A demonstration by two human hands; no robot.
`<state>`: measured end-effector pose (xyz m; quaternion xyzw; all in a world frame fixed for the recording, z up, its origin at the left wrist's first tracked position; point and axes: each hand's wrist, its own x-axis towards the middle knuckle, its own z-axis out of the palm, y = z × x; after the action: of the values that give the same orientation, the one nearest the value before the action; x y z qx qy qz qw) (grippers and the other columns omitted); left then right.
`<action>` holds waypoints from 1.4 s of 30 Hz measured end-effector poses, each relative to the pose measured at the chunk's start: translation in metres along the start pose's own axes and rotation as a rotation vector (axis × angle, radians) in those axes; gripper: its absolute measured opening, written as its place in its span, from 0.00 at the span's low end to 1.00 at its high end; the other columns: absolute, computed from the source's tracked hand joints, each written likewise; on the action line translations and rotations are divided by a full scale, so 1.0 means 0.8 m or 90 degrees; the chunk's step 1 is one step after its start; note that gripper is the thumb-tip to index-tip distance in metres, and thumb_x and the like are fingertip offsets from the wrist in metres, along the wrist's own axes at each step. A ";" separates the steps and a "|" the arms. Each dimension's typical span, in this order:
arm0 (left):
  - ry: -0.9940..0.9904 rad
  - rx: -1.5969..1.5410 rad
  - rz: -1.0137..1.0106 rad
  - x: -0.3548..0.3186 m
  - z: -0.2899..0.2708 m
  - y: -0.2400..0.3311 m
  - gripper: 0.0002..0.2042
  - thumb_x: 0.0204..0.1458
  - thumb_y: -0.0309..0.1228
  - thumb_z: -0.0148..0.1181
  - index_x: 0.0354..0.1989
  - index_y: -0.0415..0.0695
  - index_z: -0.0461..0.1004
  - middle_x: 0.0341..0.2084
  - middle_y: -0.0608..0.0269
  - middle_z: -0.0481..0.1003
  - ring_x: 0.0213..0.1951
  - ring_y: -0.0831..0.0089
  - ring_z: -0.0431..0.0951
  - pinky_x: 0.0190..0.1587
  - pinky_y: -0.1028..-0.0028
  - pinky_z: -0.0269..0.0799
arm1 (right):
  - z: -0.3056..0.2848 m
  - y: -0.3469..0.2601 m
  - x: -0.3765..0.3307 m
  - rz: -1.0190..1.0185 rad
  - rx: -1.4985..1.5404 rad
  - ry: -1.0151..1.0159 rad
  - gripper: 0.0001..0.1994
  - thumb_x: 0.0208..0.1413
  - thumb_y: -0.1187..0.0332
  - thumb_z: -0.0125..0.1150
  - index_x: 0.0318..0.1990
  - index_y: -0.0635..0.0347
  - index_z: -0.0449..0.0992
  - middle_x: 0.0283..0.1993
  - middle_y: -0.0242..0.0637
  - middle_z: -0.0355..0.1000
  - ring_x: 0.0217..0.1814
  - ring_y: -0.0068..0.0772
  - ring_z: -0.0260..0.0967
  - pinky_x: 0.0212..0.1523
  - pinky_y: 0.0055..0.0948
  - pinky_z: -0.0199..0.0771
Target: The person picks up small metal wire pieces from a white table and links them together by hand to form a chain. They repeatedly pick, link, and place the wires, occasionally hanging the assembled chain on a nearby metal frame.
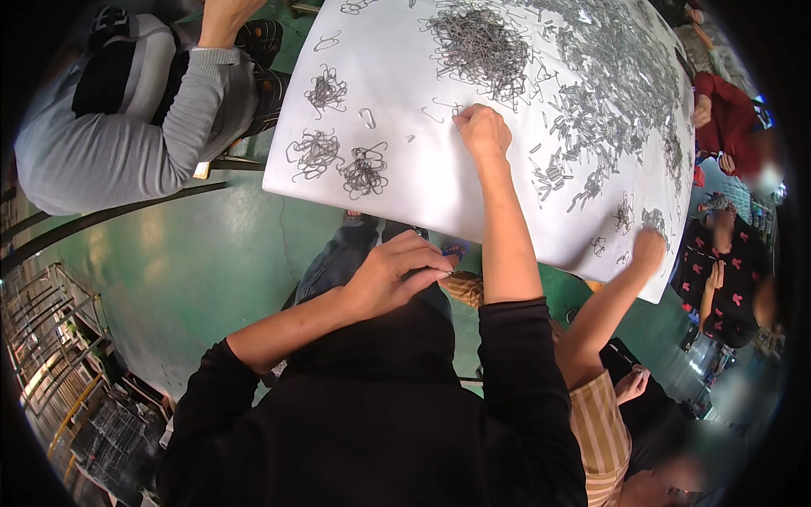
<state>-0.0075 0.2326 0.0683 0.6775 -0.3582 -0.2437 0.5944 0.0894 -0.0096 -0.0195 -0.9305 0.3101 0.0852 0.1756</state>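
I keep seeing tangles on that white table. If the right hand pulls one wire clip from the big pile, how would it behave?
The wire clips lie interlocked, so one would probably drag neighbours along. They look thin, likely light and springy. On the smooth white table near the right hand, loose ones may slide easily.

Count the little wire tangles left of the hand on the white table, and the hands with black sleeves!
Little wire tangles: 3 (upper tangle, lower left tangle, lower right tangle)
Black-sleeved hands: 2 (left hand off the white table, right hand on it)
Total: 5
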 end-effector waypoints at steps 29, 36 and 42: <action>0.007 -0.047 0.035 -0.040 -0.027 -0.008 0.05 0.49 0.25 0.63 0.34 0.44 0.77 0.31 0.62 0.75 0.36 0.64 0.74 0.39 0.69 0.72 | 0.001 -0.030 -0.034 -0.137 0.165 -0.033 0.10 0.50 0.66 0.60 0.36 0.63 0.79 0.35 0.44 0.78 0.38 0.35 0.76 0.41 0.30 0.72; 0.021 -0.024 0.062 -0.047 -0.031 -0.009 0.05 0.49 0.26 0.63 0.34 0.45 0.76 0.31 0.63 0.75 0.37 0.64 0.74 0.40 0.67 0.72 | 0.067 -0.162 -0.088 -0.289 0.200 -0.205 0.11 0.50 0.63 0.63 0.35 0.62 0.79 0.32 0.43 0.77 0.35 0.38 0.75 0.39 0.32 0.72; 0.029 -0.028 0.037 -0.049 -0.034 -0.013 0.05 0.49 0.26 0.63 0.34 0.44 0.77 0.31 0.62 0.75 0.37 0.62 0.74 0.39 0.67 0.72 | 0.049 -0.117 -0.049 -0.182 0.244 0.019 0.06 0.50 0.63 0.61 0.33 0.49 0.82 0.34 0.36 0.78 0.38 0.40 0.76 0.41 0.37 0.74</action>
<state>-0.0089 0.2803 0.0588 0.6588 -0.3584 -0.2188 0.6242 0.1133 0.0963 -0.0199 -0.9157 0.1882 -0.0146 0.3547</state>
